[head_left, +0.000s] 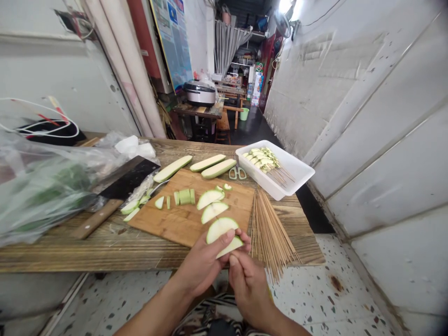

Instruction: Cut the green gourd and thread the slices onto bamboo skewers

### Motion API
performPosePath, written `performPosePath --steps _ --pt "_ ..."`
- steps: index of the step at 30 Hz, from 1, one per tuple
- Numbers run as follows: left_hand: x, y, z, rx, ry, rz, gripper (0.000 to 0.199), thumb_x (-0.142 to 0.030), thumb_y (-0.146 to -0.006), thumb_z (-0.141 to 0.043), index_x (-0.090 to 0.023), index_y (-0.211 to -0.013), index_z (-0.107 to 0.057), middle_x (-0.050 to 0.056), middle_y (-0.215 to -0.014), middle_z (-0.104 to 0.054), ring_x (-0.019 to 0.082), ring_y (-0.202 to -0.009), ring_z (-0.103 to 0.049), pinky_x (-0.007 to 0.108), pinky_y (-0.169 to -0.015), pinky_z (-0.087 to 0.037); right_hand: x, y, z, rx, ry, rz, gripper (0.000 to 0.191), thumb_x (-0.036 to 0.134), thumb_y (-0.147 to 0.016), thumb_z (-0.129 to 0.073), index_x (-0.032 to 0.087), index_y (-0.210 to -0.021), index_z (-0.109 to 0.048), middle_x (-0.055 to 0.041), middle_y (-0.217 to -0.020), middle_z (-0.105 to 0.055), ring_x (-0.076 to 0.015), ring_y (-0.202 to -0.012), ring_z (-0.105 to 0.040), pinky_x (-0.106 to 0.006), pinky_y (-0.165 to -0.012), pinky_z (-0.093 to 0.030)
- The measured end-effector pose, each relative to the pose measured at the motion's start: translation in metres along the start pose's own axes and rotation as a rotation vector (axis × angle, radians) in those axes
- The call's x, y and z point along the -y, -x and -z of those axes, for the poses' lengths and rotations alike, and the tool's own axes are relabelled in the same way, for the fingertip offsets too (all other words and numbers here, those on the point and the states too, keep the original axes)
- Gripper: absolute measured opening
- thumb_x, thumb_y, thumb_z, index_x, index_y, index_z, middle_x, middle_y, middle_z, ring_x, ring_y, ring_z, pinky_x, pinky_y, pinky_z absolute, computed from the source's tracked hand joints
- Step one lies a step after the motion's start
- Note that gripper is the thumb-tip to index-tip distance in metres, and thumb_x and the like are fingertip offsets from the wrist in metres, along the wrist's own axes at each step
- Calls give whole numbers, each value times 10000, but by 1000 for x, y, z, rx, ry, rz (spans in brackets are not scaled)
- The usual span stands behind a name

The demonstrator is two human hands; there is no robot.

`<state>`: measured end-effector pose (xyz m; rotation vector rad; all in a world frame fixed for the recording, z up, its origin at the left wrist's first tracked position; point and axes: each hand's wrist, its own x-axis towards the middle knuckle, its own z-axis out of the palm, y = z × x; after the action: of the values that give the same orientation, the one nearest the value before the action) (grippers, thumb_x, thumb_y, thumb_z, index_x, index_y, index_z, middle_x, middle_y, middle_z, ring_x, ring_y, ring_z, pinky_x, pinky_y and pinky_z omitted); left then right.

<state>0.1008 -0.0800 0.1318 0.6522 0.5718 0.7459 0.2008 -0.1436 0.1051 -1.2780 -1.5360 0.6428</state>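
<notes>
Pale green half-moon gourd slice point(220, 230), light, likely slippery and easily snapped, clamped between left hand point(202, 265) and right hand point(249, 290) above brown wooden cutting board point(191, 219); best gripped at rind.

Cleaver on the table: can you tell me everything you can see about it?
The cleaver has a wide, dark, rectangular blade that looks like steel and a long, light-brown wooden handle. It lies flat on the weathered wooden table, with its handle angled toward the person and its blade pointing away. A clear plastic bag of greens seems to touch the blade's left side, and the wooden cutting board lies to its right. No hand is touching it.
</notes>
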Motion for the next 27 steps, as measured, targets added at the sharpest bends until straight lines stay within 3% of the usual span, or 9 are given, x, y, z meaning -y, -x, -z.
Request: performPosePath --steps 3,8,12,18,23,27 --pt "5 -2 0 -16 -47 21 260 -315 -776 -602 -137 -956 -663 96 -949 -659 180 -873 -594 306 -821 -456 -3 -2 -5 -66 -91 -115 279 242 -926 -345 191 -668 -436 58 -528 -344 -97 -461 -343 -211 -466 -304" --pt "23 -1 -2 -165 -100 -24 299 -339 -739 -641 -133 -955 -669 98 -892 -682 179 -850 -605 293 -793 -462 -7 -1 -11 -111 -164 -183 283 303 -926 -356 176 -704 -478 41 -575 -386 -108 -523 -373 -218 -509 -342" --pt "33 1 -1 -135 -87 -11 395 -349 -704 -674 -139 -1037 -651 100 -873 -690 190 -835 -612 299 -777 -467 -14 3 -17 -179 -245 -207 291 334 -930 -365 159 -763 -529 -6 -676 -492 -136 -641 -466 -246 -621 -409" --pt "40 1 2 -196 -144 -47 364 -419 -728 -627 -102 -887 -709 124 -848 -694 211 -843 -617 304 -793 -465 -28 3 -27 -174 -351 -245 301 341 -931 -381 157 -757 -543 -24 -726 -542 -143 -704 -498 -244 -651 -423" --pt "35 -7 8 -238 -179 -73 402 -440 -723 -623 -103 -932 -693 126 -895 -696 222 -860 -626 327 -807 -470 -28 -3 -19 -72 -130 -153 285 282 -928 -359 155 -761 -552 -13 -675 -555 -126 -613 -501 -220 -574 -406" --pt "23 -7 12 -144 -357 -28 476 -453 -704 -639 -125 -1049 -644 118 -972 -691 224 -933 -621 337 -868 -452 -27 -17 12 -5 252 30 272 217 -923 -342 157 -802 -578 -37 -687 -603 -142 -597 -546 -232 -570 -408"
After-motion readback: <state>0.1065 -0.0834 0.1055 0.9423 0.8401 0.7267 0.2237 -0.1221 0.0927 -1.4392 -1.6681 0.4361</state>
